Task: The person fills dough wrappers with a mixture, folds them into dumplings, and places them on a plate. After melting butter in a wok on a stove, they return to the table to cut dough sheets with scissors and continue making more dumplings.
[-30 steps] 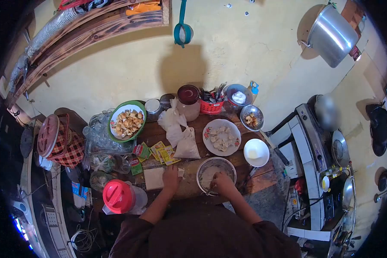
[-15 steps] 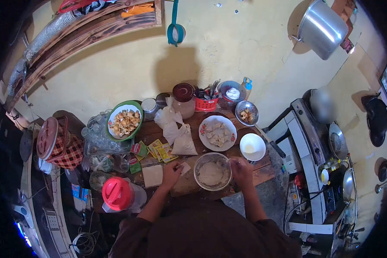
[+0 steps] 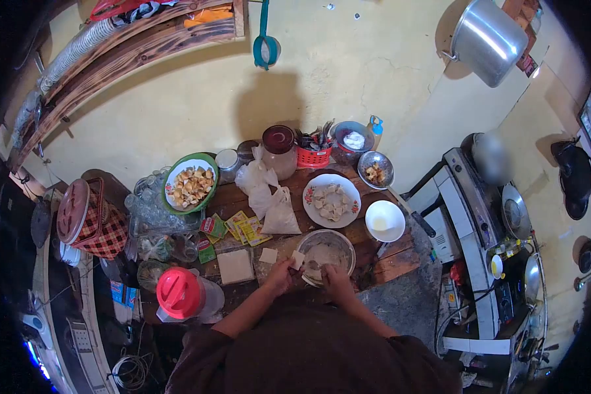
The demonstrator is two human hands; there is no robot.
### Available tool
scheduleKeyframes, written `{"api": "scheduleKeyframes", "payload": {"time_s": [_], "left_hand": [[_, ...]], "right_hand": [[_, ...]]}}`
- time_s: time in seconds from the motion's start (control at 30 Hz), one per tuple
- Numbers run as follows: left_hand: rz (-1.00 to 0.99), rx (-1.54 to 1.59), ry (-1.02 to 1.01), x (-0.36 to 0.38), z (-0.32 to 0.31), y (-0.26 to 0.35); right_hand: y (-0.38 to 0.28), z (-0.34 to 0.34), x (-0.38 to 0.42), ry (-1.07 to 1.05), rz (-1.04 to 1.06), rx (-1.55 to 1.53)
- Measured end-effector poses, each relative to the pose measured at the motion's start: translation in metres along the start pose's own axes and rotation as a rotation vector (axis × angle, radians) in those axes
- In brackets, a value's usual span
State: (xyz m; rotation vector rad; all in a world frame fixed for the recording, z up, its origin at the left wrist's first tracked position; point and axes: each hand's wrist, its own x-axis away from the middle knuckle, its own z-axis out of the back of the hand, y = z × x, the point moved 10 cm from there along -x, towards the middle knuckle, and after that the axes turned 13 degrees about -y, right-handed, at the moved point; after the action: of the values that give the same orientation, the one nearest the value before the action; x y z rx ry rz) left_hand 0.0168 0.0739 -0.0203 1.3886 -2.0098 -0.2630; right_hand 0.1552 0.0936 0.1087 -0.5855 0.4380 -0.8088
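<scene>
My left hand [image 3: 280, 276] pinches a small pale square wrapper [image 3: 298, 259] at the left rim of a steel mixing bowl [image 3: 353, 253]. Pale paste [image 3: 328, 255] fills the bottom of that bowl. Over its front rim, my right hand [image 3: 336, 281] is closed, fingers pointing inward; what it grips is too small to make out. Another square wrapper [image 3: 268, 255] lies on the table left of the bowl, beside a stack of square wrappers [image 3: 235, 266]. Behind the bowl, a flowered plate [image 3: 310, 209] carries several folded dumplings [image 3: 331, 202].
A white bowl [image 3: 385, 222] with a little liquid stands right of the plate. Seasoning sachets [image 3: 238, 227] and a bag of flour-like powder [image 3: 282, 213] lie behind the wrappers. A red-lidded pitcher [image 3: 178, 294] is front left; a bowl of browned pieces [image 3: 192, 184] stands back left.
My left hand has moved right to the mixing bowl with a wrapper. My right hand has moved left from the bowl's right rim to its front.
</scene>
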Motion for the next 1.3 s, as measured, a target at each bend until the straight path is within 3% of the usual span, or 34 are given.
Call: {"api": "scheduleKeyframes", "payload": {"time_s": [0.07,0.57,0.63,0.67,0.73,0.87,0.93,0.97,1.03,1.13,1.3], "left_hand": [[-0.008,0.042,-0.003,0.000,-0.001,0.000],[-0.026,-0.002,-0.007,-0.006,0.003,-0.001],[-0.026,-0.016,-0.002,-0.004,0.003,0.001],[-0.026,-0.028,0.004,-0.003,0.003,0.002],[-0.061,-0.023,0.040,-0.003,0.009,0.007],[-0.066,-0.033,0.078,0.005,0.012,0.013],[-0.059,-0.035,0.086,0.002,0.014,0.007],[-0.054,-0.036,0.094,0.000,0.016,0.005],[-0.066,-0.013,0.083,0.001,0.012,0.005],[-0.090,0.011,0.056,-0.003,0.017,0.004],[-0.134,-0.041,0.076,-0.003,0.019,0.010]], "right_hand": [[-0.004,-0.007,0.004,0.000,0.039,0.035],[0.027,0.016,0.016,0.141,-0.292,-0.182],[0.058,0.005,0.021,0.196,-0.303,-0.543],[0.062,0.004,0.021,0.196,-0.302,-0.543],[0.082,0.003,0.026,0.358,-0.373,-1.014],[0.092,0.009,0.024,0.358,-0.362,-0.848],[0.068,0.012,0.015,0.249,-0.325,-0.516],[0.062,0.011,0.014,0.249,-0.324,-0.517],[0.022,0.018,0.006,0.208,-0.171,-0.192],[0.014,0.009,0.005,0.121,-0.288,-0.038],[0.034,-0.004,0.011,0.171,-0.287,-0.467]]}}
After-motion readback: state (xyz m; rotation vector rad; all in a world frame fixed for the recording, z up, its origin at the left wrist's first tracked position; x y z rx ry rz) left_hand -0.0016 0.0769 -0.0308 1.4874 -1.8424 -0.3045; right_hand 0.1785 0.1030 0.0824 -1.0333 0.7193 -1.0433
